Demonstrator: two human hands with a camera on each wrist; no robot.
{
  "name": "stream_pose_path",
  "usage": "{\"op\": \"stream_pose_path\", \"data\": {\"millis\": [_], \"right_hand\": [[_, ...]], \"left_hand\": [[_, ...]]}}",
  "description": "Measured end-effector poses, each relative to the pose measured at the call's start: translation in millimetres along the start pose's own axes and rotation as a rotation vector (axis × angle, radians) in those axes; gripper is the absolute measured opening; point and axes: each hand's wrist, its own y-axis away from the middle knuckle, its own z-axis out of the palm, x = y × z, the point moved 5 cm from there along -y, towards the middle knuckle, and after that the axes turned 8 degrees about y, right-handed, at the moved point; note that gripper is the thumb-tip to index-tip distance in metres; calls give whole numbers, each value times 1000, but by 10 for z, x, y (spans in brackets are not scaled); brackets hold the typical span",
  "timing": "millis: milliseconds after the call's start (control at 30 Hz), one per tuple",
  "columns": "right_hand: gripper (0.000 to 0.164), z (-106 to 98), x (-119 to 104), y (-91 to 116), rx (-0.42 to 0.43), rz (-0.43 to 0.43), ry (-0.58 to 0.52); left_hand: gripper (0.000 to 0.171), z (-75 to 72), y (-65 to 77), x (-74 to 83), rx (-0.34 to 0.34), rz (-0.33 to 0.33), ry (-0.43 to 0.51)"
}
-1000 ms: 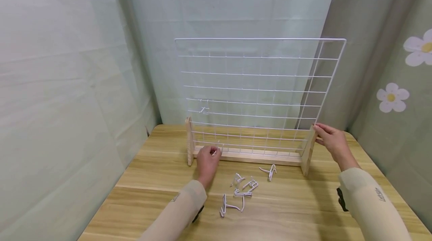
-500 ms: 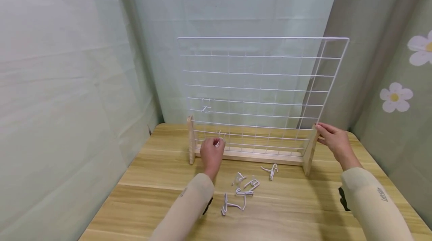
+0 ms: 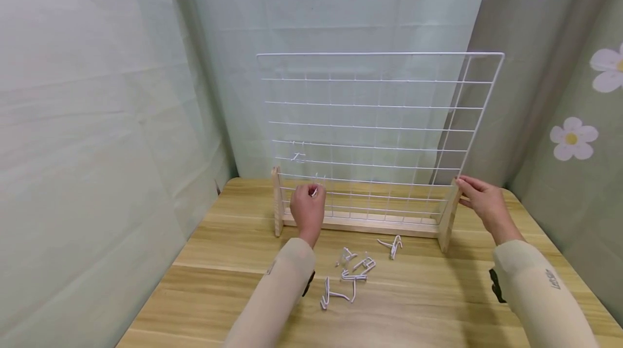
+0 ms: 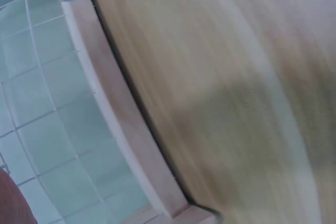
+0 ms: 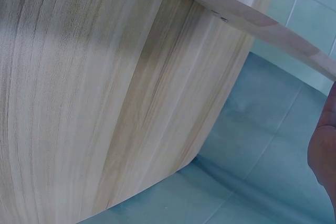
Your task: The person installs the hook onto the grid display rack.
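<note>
A white wire grid panel (image 3: 379,54) stands upright in a wooden base (image 3: 370,224) on the table. My left hand (image 3: 307,212) pinches a small white wire hook (image 3: 315,192) in front of the grid's lower left; its prongs are up at the wires, and whether they are hooked on cannot be told. At the right, the fingers and thumb of my right hand (image 3: 486,204) grip the top of the base's right upright (image 3: 450,215). That upright (image 5: 262,24) also crosses the right wrist view. Another hook (image 3: 298,157) hangs on the grid, up and left of my left hand.
Several white wire hooks (image 3: 354,276) lie loose in front of the base, one hook (image 3: 392,247) apart to the right. The wooden table (image 3: 209,283) has pale cloth (image 3: 121,120) at its left and back. Flower-printed cloth (image 3: 559,185) hangs at the right.
My left hand has risen along the grid from the bottom wires with the hook, moving slightly right. The right hand keeps its grip on the upright. The head view has shifted slightly.
</note>
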Motion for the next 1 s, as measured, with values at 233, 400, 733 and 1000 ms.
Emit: {"op": "stream_pose_path", "data": {"millis": [233, 400, 733, 1000], "right_hand": [[65, -12, -11, 8, -4, 4, -18], [66, -24, -4, 9, -6, 5, -27], [67, -21, 18, 1, -8, 13, -13], [67, -4, 0, 5, -19, 9, -21]], "left_hand": [[9, 24, -82, 164, 54, 51, 26], [11, 34, -123, 237, 89, 28, 23], [12, 9, -228, 392, 125, -26, 33], [13, 12, -316, 480, 134, -72, 49]]}}
